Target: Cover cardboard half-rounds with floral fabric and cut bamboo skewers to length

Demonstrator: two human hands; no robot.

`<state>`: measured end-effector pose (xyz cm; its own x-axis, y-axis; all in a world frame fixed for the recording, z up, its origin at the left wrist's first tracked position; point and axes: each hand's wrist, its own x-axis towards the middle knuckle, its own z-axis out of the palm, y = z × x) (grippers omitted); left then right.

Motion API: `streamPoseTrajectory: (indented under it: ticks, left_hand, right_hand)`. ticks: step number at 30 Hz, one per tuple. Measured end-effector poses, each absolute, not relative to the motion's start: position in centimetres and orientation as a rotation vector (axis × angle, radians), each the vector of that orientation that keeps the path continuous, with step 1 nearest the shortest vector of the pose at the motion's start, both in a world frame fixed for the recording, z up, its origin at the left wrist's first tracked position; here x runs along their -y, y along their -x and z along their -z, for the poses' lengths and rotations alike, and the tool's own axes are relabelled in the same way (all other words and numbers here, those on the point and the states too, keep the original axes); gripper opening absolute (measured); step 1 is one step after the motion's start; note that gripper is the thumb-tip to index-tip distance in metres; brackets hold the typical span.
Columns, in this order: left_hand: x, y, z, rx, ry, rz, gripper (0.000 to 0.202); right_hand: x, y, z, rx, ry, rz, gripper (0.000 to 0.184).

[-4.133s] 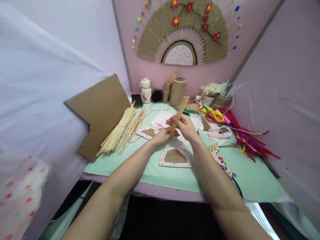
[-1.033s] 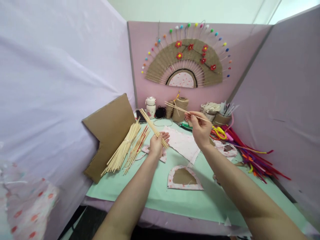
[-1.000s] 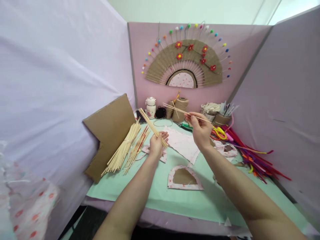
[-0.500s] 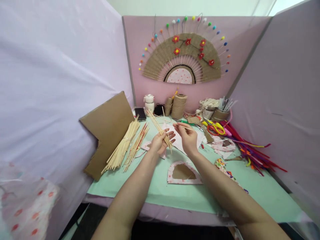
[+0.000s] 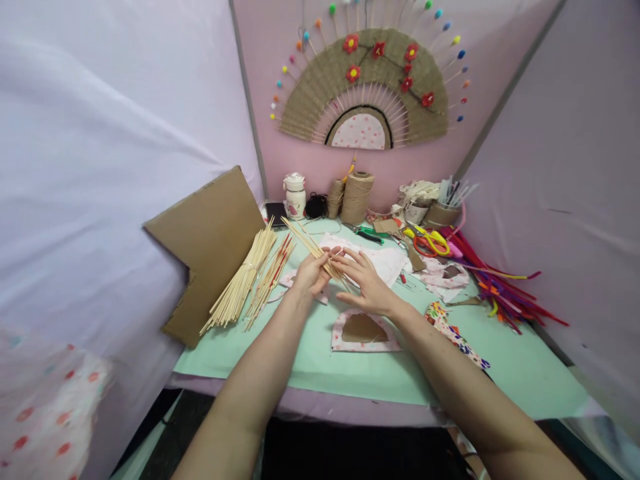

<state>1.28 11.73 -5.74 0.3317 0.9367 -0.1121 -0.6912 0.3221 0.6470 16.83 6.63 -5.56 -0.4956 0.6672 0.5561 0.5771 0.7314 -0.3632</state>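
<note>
A small bunch of thin wooden sticks slants across my left hand, which is closed round it above the table. My right hand is beside the bunch at its lower end, fingers spread and fingertips at the sticks; I see no stick gripped in it. Below the hands lies a half-round cardboard piece edged with dotted pink fabric. To the left rest a large tied bundle of sticks and a smaller bundle with some red-marked sticks.
A cut cardboard sheet leans at the left. Twine spools, a white bottle and green-handled pliers are at the back. Scissors and colourful pipe cleaners lie right. A decorated fan hangs on the back wall.
My right hand has gone from pinching a single stick to spread fingers at the bunch, which my left hand still holds. The view has tipped slightly downward.
</note>
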Motion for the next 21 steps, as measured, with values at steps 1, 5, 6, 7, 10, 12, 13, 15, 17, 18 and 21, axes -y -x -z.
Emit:
streamPoseTrajectory:
  ticks: [1, 5, 6, 7, 10, 12, 13, 15, 17, 18, 21]
  left_hand:
    - [-11.6, -1.4, 5.7, -0.518, -0.582, -1.186, 0.009]
    - [-11.1, -2.8, 6.6, -0.525, -1.000, -1.327, 0.013]
    - [-11.0, -3.2, 7.0, -0.544, -1.117, -1.298, 0.013]
    - [-10.8, -3.6, 7.5, -0.562, -1.192, -1.242, 0.013]
    - [-10.2, -4.3, 8.7, -0.590, -1.297, -1.058, 0.010]
    - [-10.0, -4.3, 9.1, -0.601, -1.339, -0.968, 0.005]
    - [-9.9, -4.3, 9.1, -0.604, -1.354, -0.940, 0.004]
    - [-9.9, -4.1, 8.9, -0.609, -1.376, -0.910, 0.003]
    - [-10.1, -3.8, 8.6, -0.586, -1.376, -0.900, 0.006]
    - [-10.2, -3.7, 8.4, -0.564, -1.361, -0.906, 0.008]
    - [-10.3, -3.3, 7.5, -0.492, -1.302, -0.910, 0.015]
  right_hand:
    - [-6.4, -17.1, 5.5, 2.197, 0.940, -0.204, 0.062]
    - [-6.3, -18.0, 5.1, 1.773, 1.026, -0.354, 0.042]
    - [-6.5, -18.0, 4.9, 1.666, 1.033, -0.414, 0.040]
    - [-6.8, -18.0, 4.5, 1.579, 1.018, -0.489, 0.040]
    - [-7.9, -17.6, 3.2, 1.429, 0.881, -0.798, 0.050]
    - [-8.6, -17.2, 2.5, 1.364, 0.803, -1.011, 0.051]
    - [-8.8, -16.9, 2.2, 1.339, 0.780, -1.103, 0.048]
    - [-9.1, -16.4, 1.9, 1.308, 0.762, -1.225, 0.037]
    - [-9.1, -15.8, 1.8, 1.300, 0.759, -1.279, 0.028]
    - [-9.1, -15.5, 1.7, 1.300, 0.760, -1.289, 0.025]
    - [-9.4, -15.1, 0.9, 1.345, 0.749, -1.315, 0.028]
